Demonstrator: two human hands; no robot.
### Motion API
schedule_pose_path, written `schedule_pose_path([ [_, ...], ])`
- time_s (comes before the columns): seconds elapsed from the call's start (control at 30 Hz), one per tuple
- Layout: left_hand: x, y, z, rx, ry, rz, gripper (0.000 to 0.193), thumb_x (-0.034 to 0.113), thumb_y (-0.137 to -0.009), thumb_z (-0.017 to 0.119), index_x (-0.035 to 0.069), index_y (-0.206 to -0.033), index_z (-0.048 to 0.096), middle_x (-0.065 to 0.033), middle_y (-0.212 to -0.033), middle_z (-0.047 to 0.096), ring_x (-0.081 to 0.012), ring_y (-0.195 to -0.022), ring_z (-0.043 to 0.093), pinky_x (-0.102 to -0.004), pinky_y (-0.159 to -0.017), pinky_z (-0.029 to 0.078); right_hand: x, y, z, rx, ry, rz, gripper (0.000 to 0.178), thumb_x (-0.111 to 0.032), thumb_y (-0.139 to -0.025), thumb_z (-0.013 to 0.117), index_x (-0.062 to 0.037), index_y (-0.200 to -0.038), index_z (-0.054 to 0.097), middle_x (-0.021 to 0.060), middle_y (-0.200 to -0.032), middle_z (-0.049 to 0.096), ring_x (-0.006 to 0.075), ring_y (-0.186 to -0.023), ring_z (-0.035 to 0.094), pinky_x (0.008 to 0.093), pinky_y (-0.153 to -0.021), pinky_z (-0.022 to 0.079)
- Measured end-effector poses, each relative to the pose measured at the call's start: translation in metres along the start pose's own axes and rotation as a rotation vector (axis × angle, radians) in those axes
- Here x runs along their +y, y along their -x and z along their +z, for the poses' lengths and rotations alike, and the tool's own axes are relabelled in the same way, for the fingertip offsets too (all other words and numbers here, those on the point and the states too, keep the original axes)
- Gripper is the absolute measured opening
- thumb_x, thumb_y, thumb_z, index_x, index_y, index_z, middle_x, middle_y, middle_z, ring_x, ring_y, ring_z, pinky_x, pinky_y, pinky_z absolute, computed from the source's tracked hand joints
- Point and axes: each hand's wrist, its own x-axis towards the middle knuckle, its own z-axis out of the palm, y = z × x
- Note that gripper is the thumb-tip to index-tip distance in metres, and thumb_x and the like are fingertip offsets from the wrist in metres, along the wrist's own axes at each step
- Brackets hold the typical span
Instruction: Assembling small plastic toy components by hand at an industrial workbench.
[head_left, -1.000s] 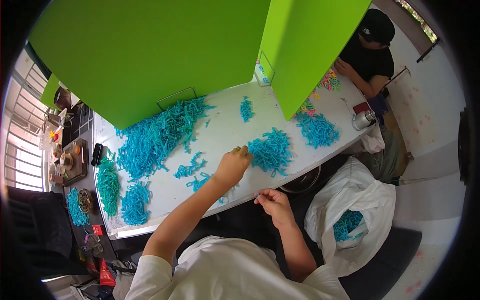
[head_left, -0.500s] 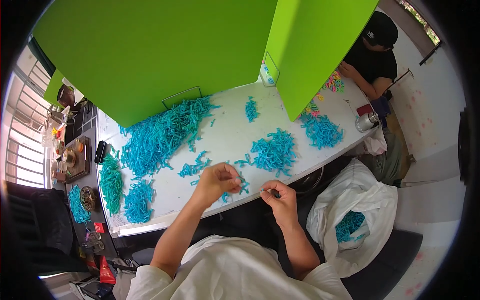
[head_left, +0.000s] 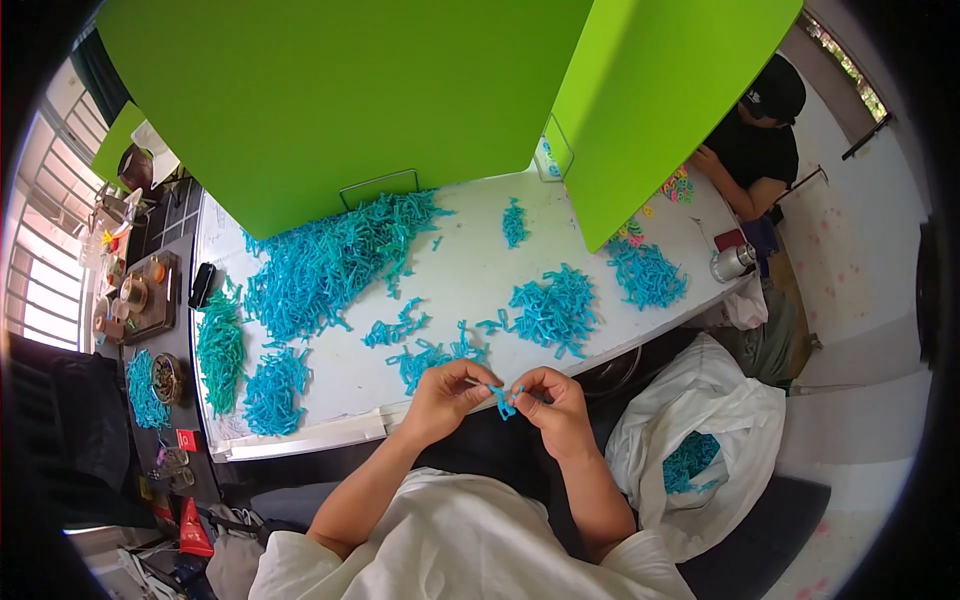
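- We find the left hand (head_left: pixel 447 397) and the right hand (head_left: pixel 556 402) brought together just off the near edge of the white table (head_left: pixel 470 275), fingertips facing each other.
- Both hands are pinched shut on a small blue plastic piece (head_left: pixel 503 398), which sits between them, held above the lap rather than on the table.
- Change noted: a second ago the left hand was stretched out to the blue pile (head_left: pixel 548 312) at mid-table; half a second ago it was drawing back; it is now off the table and joined with the right hand. The right hand has held its place near the edge throughout.
- Our judgement: a piece was fetched from the pile and is now being worked by the fingers. We cannot tell whether it is one piece or two joined.
- A large heap of blue pieces (head_left: pixel 330 265) lies by the green screen (head_left: pixel 330 100); a white bag (head_left: pixel 700 450) holding more stands to the right.
- Another person (head_left: pixel 755 150) works at the far corner.
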Motion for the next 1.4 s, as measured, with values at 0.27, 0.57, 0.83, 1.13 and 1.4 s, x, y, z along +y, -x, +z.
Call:
schedule_pose_path([
  [0.27,0.002,0.005,0.006,-0.044,0.309,-0.201,0.005,-0.005,-0.099,0.06,0.0,-0.1,0.061,-0.0082,-0.094,0.069,-0.0172,-0.082,0.07,-0.0311,-0.073,0.059,-0.006,0.0,-0.002,-0.047,0.153,-0.075,0.014,-0.001,-0.088,0.076,0.0005,-0.101,0.071,0.0043,-0.092,0.071,0.01,-0.084,0.065,0.0245,-0.08,0.052],
  [0.57,0.005,0.006,0.008,-0.054,0.235,-0.215,0.005,-0.005,-0.099,0.059,-0.001,-0.099,0.059,-0.0105,-0.088,0.069,-0.0159,-0.068,0.068,-0.0297,-0.059,0.059,-0.003,-0.003,-0.006,-0.076,0.214,-0.07,0.012,-0.001,-0.086,0.076,0.0,-0.098,0.071,0.0036,-0.091,0.071,0.0088,-0.083,0.063,0.0239,-0.077,0.05],
  [0.83,0.015,0.009,0.011,-0.021,0.214,-0.276,0.008,-0.006,-0.097,0.062,0.0,-0.093,0.06,-0.007,-0.081,0.068,-0.0124,-0.066,0.066,-0.0279,-0.056,0.056,-0.01,-0.006,-0.005,-0.15,0.314,-0.003,0.011,0.002,-0.084,0.075,-0.0004,-0.094,0.071,0.0017,-0.087,0.07,0.0084,-0.081,0.061,0.0245,-0.076,0.048],
  [1.13,-0.012,0.034,0.013,0.117,0.015,-0.229,0.015,-0.011,-0.092,0.061,0.002,-0.084,0.06,-0.002,-0.072,0.063,-0.0082,-0.058,0.06,-0.0251,-0.051,0.046,0.029,-0.001,-0.002,-0.15,0.289,0.087,0.012,0.003,-0.081,0.073,-0.0017,-0.092,0.07,-0.0009,-0.083,0.067,0.0081,-0.079,0.059,0.0248,-0.075,0.049],
  [1.4,0.005,0.008,-0.018,0.417,-0.664,-0.126,0.007,-0.007,-0.092,0.062,-0.002,-0.095,0.065,-0.0116,-0.073,0.068,-0.0207,-0.064,0.069,-0.0339,-0.057,0.053,0.058,-0.023,-0.016,0.069,-0.391,0.283,0.051,-0.045,-0.109,0.048,0.0016,-0.122,0.063,0.0111,-0.096,0.07,0.0043,-0.052,0.038,0.0201,-0.047,0.028],
])
